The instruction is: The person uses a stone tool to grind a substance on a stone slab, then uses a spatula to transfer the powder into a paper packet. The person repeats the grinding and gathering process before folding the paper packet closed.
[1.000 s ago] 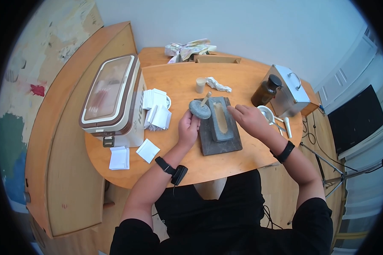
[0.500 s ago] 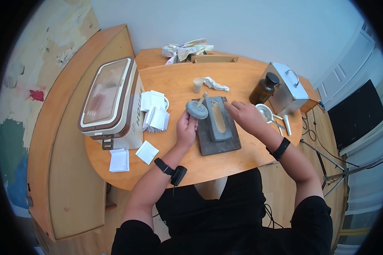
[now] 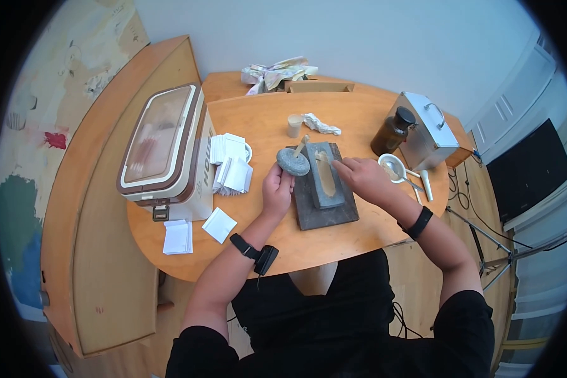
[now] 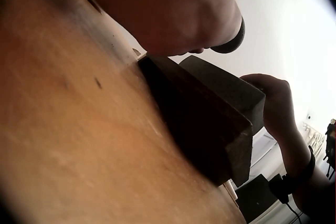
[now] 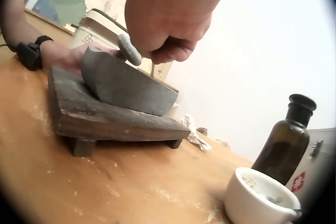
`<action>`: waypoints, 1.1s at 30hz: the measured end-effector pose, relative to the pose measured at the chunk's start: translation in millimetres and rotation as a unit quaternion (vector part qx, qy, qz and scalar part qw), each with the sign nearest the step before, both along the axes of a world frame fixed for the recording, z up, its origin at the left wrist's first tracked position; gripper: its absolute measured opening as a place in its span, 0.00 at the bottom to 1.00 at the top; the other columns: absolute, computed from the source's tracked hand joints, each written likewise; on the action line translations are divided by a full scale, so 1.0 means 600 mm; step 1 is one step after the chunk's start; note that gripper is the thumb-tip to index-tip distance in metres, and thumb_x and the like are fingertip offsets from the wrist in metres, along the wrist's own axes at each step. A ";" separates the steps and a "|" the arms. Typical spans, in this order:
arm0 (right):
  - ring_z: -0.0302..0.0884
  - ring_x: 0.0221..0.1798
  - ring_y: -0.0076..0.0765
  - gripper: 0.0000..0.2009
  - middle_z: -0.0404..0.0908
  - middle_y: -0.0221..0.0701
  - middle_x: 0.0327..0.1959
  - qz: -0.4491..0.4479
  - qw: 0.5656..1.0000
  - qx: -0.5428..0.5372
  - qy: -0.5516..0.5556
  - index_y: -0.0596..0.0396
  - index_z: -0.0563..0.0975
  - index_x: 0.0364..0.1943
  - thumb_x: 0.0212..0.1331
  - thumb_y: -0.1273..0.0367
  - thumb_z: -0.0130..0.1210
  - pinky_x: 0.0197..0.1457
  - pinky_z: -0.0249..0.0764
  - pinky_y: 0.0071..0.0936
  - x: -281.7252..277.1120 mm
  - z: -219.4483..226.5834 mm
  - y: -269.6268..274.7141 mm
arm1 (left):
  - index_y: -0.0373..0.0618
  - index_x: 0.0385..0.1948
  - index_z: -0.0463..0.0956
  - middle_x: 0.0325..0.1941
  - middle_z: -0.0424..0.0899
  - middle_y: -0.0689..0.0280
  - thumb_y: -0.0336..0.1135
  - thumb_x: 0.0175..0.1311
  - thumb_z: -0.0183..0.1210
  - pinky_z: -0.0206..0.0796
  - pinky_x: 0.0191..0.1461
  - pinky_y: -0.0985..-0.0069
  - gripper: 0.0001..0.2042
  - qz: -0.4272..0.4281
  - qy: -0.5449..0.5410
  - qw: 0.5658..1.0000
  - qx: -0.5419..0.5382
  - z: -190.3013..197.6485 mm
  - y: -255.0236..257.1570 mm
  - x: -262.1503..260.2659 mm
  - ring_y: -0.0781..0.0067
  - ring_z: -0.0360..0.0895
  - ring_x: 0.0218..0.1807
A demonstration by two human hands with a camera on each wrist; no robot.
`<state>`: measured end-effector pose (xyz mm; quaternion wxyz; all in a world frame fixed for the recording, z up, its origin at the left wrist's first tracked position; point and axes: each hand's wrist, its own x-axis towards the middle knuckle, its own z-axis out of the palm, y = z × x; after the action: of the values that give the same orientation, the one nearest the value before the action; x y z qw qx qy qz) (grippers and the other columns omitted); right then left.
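Note:
My left hand [image 3: 277, 193] grips a round grey stone disc [image 3: 293, 162], with a short wooden stick [image 3: 302, 146] through its middle, beside the trough's left edge. The long stone trough [image 3: 337, 199], pale inside, lies on a dark board [image 3: 310, 216]. My right hand [image 3: 366, 181] is over the trough's right edge. Its fingers look curled in the right wrist view, where the hand [image 5: 169, 24] is above the trough [image 5: 126, 88]; whether they pinch anything is hidden. Small specks show near the trough's far end.
Left are a lidded case [image 3: 160, 145] and white paper packets [image 3: 233, 175]. Beyond the trough are a small cup [image 3: 294, 126] and crumpled tissue [image 3: 322, 124]. Right are a brown bottle [image 3: 390, 133], metal box [image 3: 429, 135], and white mortar [image 3: 390, 165] with contents.
My right hand has come slightly nearer to me along the trough's right side. The specks at the trough's far end show more clearly. My left hand keeps its grip on the disc.

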<state>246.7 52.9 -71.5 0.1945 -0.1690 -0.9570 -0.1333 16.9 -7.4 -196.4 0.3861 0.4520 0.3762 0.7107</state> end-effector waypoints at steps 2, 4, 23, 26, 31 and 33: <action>0.84 0.39 0.43 0.13 0.80 0.36 0.35 -0.043 0.996 -0.047 -0.064 0.60 0.77 0.46 0.55 0.75 0.57 0.38 0.81 0.38 0.003 0.011 -0.001 | 0.39 0.48 0.75 0.28 0.73 0.74 0.36 0.82 0.49 0.60 0.30 0.84 0.10 0.002 0.005 1.000 0.002 -0.002 -0.001 0.000 0.87 0.66 0.27; 0.84 0.39 0.43 0.11 0.79 0.36 0.35 -0.043 0.997 -0.034 -0.046 0.59 0.76 0.43 0.55 0.75 0.57 0.38 0.81 0.38 0.002 0.021 0.001 | 0.38 0.49 0.75 0.28 0.73 0.74 0.36 0.82 0.49 0.60 0.30 0.84 0.11 -0.001 0.007 1.000 0.002 0.002 -0.003 0.003 0.87 0.66 0.27; 0.84 0.35 0.49 0.05 0.79 0.39 0.31 -0.063 0.989 -0.061 -0.116 0.59 0.74 0.34 0.56 0.75 0.57 0.36 0.80 0.42 -0.026 0.041 -0.011 | 0.39 0.49 0.74 0.30 0.72 0.74 0.35 0.83 0.48 0.59 0.30 0.85 0.10 -0.010 -0.012 1.000 -0.016 0.002 -0.004 -0.001 0.87 0.65 0.28; 0.84 0.35 0.50 0.04 0.80 0.39 0.30 -0.066 0.994 -0.037 -0.076 0.59 0.74 0.33 0.55 0.75 0.57 0.36 0.80 0.42 -0.030 0.041 -0.005 | 0.39 0.49 0.74 0.30 0.73 0.74 0.35 0.83 0.48 0.59 0.30 0.85 0.10 -0.013 -0.001 1.000 -0.011 0.005 -0.005 0.001 0.87 0.65 0.28; 0.85 0.36 0.49 0.03 0.83 0.40 0.32 -0.073 0.986 -0.068 -0.135 0.59 0.78 0.33 0.54 0.76 0.58 0.38 0.81 0.43 -0.040 0.054 -0.013 | 0.39 0.48 0.74 0.30 0.73 0.73 0.35 0.82 0.48 0.60 0.30 0.84 0.10 -0.010 -0.005 1.000 -0.011 0.004 -0.004 -0.001 0.87 0.65 0.28; 0.87 0.38 0.49 0.05 0.85 0.41 0.34 -0.072 0.980 -0.077 -0.169 0.59 0.81 0.34 0.54 0.75 0.59 0.39 0.83 0.42 -0.046 0.058 -0.017 | 0.39 0.48 0.74 0.30 0.73 0.73 0.35 0.82 0.48 0.60 0.30 0.84 0.09 -0.012 -0.009 1.000 -0.013 0.001 -0.004 0.000 0.87 0.65 0.28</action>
<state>219.3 42.9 -36.8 0.0068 -0.2269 -0.9688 -0.0995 17.0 -10.0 -195.9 0.4037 0.4451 0.3770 0.7048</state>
